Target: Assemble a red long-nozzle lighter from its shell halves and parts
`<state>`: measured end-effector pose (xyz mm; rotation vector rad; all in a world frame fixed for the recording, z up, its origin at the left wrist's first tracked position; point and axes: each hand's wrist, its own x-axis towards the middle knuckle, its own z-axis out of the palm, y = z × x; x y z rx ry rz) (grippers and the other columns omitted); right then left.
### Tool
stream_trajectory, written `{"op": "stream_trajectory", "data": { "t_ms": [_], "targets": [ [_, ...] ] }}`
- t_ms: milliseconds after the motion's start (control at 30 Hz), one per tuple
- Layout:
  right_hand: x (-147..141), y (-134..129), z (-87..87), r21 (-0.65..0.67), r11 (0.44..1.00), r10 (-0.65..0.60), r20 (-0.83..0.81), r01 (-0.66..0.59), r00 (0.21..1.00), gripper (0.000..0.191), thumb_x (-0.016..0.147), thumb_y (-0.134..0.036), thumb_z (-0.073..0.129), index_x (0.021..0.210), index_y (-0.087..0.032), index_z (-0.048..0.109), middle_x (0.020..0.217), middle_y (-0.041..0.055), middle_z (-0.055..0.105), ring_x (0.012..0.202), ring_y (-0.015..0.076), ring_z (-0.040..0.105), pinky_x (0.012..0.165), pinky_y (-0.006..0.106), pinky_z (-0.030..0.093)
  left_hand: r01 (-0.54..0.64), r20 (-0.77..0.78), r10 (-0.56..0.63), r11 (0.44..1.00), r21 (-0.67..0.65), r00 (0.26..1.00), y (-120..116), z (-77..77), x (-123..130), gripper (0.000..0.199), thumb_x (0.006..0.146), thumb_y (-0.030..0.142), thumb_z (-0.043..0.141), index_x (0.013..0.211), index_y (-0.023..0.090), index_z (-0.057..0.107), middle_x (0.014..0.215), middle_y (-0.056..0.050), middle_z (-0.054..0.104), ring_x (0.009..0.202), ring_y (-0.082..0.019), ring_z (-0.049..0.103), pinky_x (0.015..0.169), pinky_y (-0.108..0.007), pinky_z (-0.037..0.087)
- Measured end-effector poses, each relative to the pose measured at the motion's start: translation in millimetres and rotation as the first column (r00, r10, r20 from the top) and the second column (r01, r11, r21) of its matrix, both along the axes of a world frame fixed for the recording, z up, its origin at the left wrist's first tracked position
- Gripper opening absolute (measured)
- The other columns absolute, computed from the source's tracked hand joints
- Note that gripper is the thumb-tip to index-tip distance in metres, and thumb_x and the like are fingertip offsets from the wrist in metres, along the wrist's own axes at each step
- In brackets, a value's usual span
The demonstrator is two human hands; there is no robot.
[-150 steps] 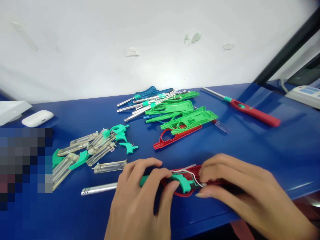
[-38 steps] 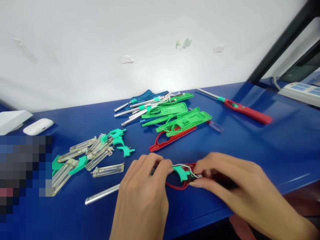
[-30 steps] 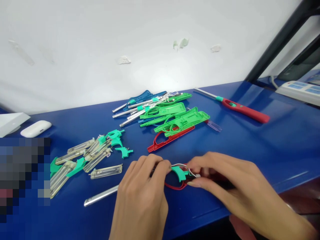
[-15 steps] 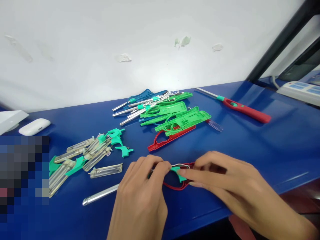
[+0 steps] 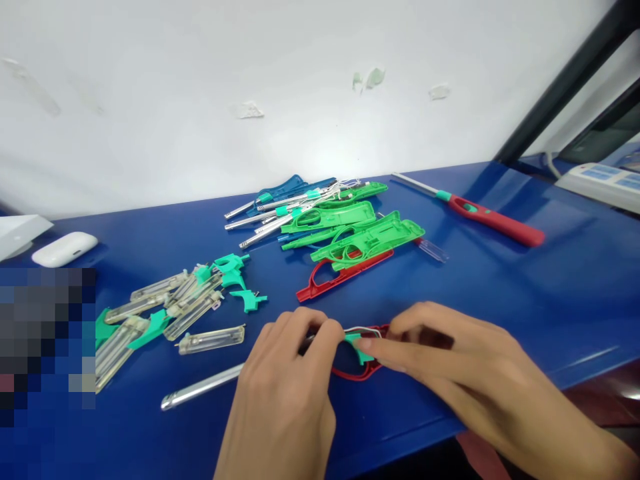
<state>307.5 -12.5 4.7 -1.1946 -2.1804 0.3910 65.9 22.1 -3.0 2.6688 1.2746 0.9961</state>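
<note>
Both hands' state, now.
Left hand: closed, holding the red shell near the tube; grip partly hidden.
Right hand: closed, holding the red shell, fingers at the green trigger.

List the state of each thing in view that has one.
Held red casing: open, left hand over its front
Teal trigger: touched by right hand
White wire: exposed, curved
Metal tube: partly covered
Red lighter: closed, lying apart
Green shells: open, piled
Clear tanks: loose, fill unclear
White case: shut
</note>
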Motion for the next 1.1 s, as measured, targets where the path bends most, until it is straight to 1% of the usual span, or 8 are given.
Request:
{"op": "stream_trajectory", "data": {
  "t_ms": [100,233,367,533,700,833,1000,1100],
  "targets": [
    [0.3,0.4,-0.8,-0.002,1.0,0.006,0.023,-0.005,1.0,0.045,0.116,-0.02,0.059,0.15,-0.044,0.075,0.106,-0.0009,0.075,0.091,0.0116,0.074,0.08,0.02,0.062,-0.015,0.009,0.015,1.0,-0.002,1.0,0.1,1.2,2.6,0.036,0.105,-0.003,0.043,0.096,0.023,0.067,0.094,0.001,0.074,0.075,-0.017,0.071,0.066,-0.033,0.056],
    [0.7,0.4,-0.5,0.01,1.0,0.006,0.047,-0.007,0.999,0.042,0.118,-0.022,0.057,0.149,-0.044,0.075,0.105,-0.0019,0.074,0.09,0.0103,0.073,0.08,0.019,0.061,-0.017,-0.014,0.017,1.0,-0.01,1.0,1.2,4.3,4.9,0.037,0.105,-0.003,0.042,0.095,0.023,0.067,0.092,0.001,0.074,0.074,-0.018,0.071,0.065,-0.035,0.053],
    [0.0,1.6,0.2,0.024,1.0,0.007,0.059,-0.008,0.998,0.041,0.119,-0.023,0.055,0.151,-0.043,0.073,0.104,-0.0016,0.073,0.089,0.0104,0.072,0.078,0.019,0.06,-0.015,-0.024,0.014,1.0,-0.012,1.0,1.4,4.4,4.9,0.037,0.104,-0.004,0.042,0.093,0.023,0.065,0.088,0.002,0.07,0.071,-0.018,0.068,0.062,-0.035,0.051],
    [-0.6,0.9,0.9,0.025,1.0,-0.005,0.045,0.003,0.999,0.04,0.119,-0.025,0.056,0.148,-0.043,0.076,0.102,-0.0011,0.073,0.086,0.0113,0.072,0.074,0.02,0.06,-0.003,-0.045,0.002,0.999,-0.041,0.999,0.7,-0.6,0.2,0.035,0.101,-0.006,0.044,0.099,0.026,0.059,0.094,0.002,0.067,0.075,-0.018,0.064,0.066,-0.034,0.053],
    [0.3,-1.1,0.4,0.006,1.0,-0.004,0.054,0.003,0.999,0.043,0.118,-0.022,0.058,0.15,-0.045,0.074,0.103,-0.0016,0.073,0.088,0.0114,0.072,0.077,0.02,0.06,0.007,-0.074,-0.012,0.997,-0.073,0.997,0.1,-5.2,-2.8,0.039,0.097,-0.009,0.043,0.105,0.028,0.053,0.1,0.002,0.065,0.083,-0.019,0.063,0.073,-0.035,0.054],
    [-0.3,-0.1,0.2,-0.001,1.0,-0.005,0.043,0.005,0.999,0.041,0.118,-0.024,0.058,0.148,-0.045,0.076,0.103,-0.0014,0.073,0.088,0.0116,0.072,0.076,0.02,0.06,0.022,-0.057,-0.028,0.995,-0.093,0.998,-0.4,-5.1,-2.0,0.039,0.096,-0.009,0.043,0.104,0.028,0.054,0.098,0.003,0.064,0.08,-0.019,0.061,0.07,-0.035,0.053],
    [-1.0,0.6,0.3,0.011,1.0,-0.005,0.051,0.004,0.999,0.041,0.119,-0.024,0.056,0.149,-0.043,0.075,0.103,-0.0017,0.072,0.087,0.0104,0.072,0.076,0.019,0.06,0.004,-0.01,-0.005,0.999,-0.046,1.0,0.6,0.6,0.8,0.034,0.103,-0.004,0.044,0.1,0.025,0.061,0.093,0.002,0.071,0.075,-0.018,0.068,0.065,-0.034,0.055],
    [-0.8,0.5,0.1,0.007,1.0,-0.003,0.06,0.002,0.998,0.04,0.118,-0.024,0.057,0.147,-0.043,0.076,0.103,-0.0014,0.072,0.087,0.0105,0.071,0.076,0.019,0.06,0.002,0.004,-0.002,1.0,0.014,1.0,0.8,2.0,-0.5,0.033,0.104,-0.001,0.047,0.106,0.025,0.065,0.099,0.001,0.077,0.081,-0.019,0.075,0.071,-0.034,0.059]
  ]
}}
